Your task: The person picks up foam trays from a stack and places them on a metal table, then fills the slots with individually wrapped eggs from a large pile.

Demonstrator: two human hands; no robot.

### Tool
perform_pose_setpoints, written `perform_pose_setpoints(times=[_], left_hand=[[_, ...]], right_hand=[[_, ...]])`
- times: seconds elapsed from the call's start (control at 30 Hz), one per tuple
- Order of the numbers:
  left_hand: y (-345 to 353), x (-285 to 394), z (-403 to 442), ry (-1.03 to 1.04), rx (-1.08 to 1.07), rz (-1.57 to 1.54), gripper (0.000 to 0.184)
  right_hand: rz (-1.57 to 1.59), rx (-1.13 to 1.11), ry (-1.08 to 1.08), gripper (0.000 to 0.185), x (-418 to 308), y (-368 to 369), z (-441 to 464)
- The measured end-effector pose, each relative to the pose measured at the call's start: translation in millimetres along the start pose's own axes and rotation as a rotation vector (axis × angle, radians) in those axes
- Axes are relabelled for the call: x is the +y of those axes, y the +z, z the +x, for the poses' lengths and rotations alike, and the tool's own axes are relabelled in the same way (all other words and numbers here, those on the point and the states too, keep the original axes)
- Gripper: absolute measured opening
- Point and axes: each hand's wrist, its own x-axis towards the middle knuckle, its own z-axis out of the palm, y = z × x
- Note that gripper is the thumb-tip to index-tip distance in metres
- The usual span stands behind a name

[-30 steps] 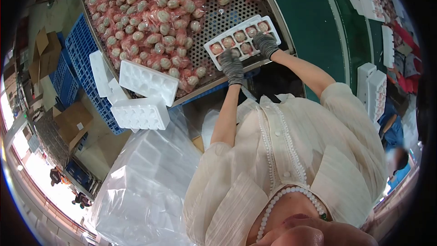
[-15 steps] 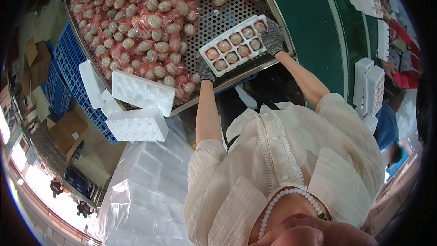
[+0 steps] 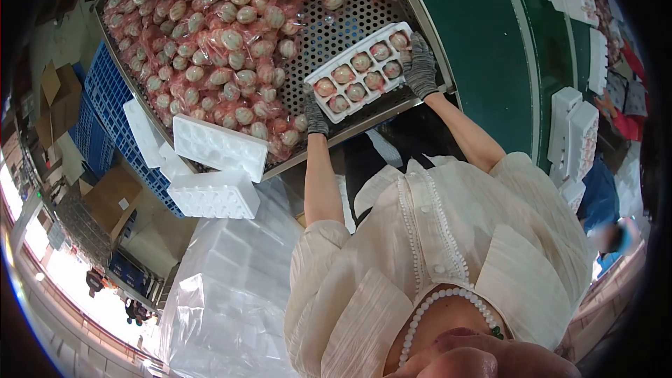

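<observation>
A white foam egg tray (image 3: 366, 99) lies at a slant over the near right of a perforated metal tabletop (image 3: 327, 36). Egg-like rounds in clear, red-printed film (image 3: 361, 62) sit in its cells. My left hand (image 3: 316, 112), in a grey knit glove, grips the tray's left end. At the opposite end, my right hand (image 3: 421, 68), gloved alike, is wrapped round the tray and hides the corner cell. Left of the tray, many more film-wrapped eggs (image 3: 231, 40) are heaped on the metal surface.
Empty foam trays (image 3: 213, 193) are stacked at the table's near left corner, above a plastic-covered pile (image 3: 224, 287). Blue crates (image 3: 126, 119) stand further left. A green conveyor belt (image 3: 462, 21) runs along the right, with filled trays (image 3: 581, 136) and another person's hand (image 3: 606, 103) beyond.
The view has shifted slightly. Both hands keep their hold on the foam egg tray, which has barely moved.
</observation>
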Motion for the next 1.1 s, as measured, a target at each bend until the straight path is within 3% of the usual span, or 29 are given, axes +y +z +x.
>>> perform_pose_setpoints(times=[0.07, 0.13, 0.17, 0.27, 0.33, 0.4, 0.47, 0.53, 0.6, 0.8, 0.87, 0.93, 1.0, 1.07, 1.1], left_hand=[[-2.4, 2.7, 0.6, 0.02, -0.02, 0.005, 0.047], [-22.5, 1.1, 15.6, 0.014, -0.124, 0.235, 0.05], [-33.1, -0.1, 19.6, 0.211, -0.153, 0.574, 0.051], [-18.9, -2.0, 2.7, 0.375, -0.048, 0.72, 0.047], [17.1, 22.1, -39.1, 0.325, -0.054, 0.681, 0.048], [18.7, 20.4, -39.4, 0.107, 0.011, 0.604, 0.046], [22.8, 15.8, -42.6, 0.192, -0.079, 0.452, 0.047], [35.3, 27.6, -66.0, 0.296, -0.099, 0.263, 0.044], [32.5, 41.7, -79.7, 0.429, -0.18, 0.221, 0.039], [37.4, 83.8, -127.9, 0.403, -0.196, 0.097, 0.045], [100.0, 101.1, -170.1, 0.13, -0.362, -0.164, 0.057], [137.4, 89.5, -162.7, 0.27, -0.399, -0.097, 0.059], [179.2, 70.3, -138.2, 0.347, -0.44, -0.124, 0.06], [221.5, 43.6, -107.6, 0.357, -0.491, -0.197, 0.058], [244.8, 26.8, -96.8, 0.257, -0.495, -0.284, 0.056]], right_hand=[[-0.012, -0.051, 0.035, 0.047, -1.2, -0.7, 3.0], [-0.005, -0.077, 0.054, 0.047, -2.0, -3.0, 4.8], [0.006, -0.102, 0.074, 0.047, -2.2, -4.5, 5.5], [0.011, -0.11, 0.063, 0.049, 0.3, -3.8, 6.3], [0.012, -0.109, 0.099, 0.05, -3.7, -3.9, 6.8], [0.01, -0.101, 0.134, 0.05, -5.4, -4.1, 11.4], [0.041, -0.215, 0.232, 0.051, -4.7, -5.4, 13.6], [0.095, -0.178, 0.223, 0.052, -10.0, -12.9, 15.8], [0.157, -0.127, 0.078, 0.051, -11.6, -8.4, 15.7], [0.294, -0.111, 0.039, 0.053, -74.4, -78.9, 57.7], [0.378, 0.064, -0.211, 0.053, -76.9, -120.1, 83.1], [0.555, 0.113, -0.189, 0.055, -59.6, -153.1, 109.5], [0.193, 0.393, -0.19, 0.055, -30.1, -173.3, 130.3], [0.191, 0.487, 0.031, 0.054, 6.2, -173.6, 129.9], [0.402, 0.452, 0.217, 0.053, 25.9, -160.2, 121.3]])
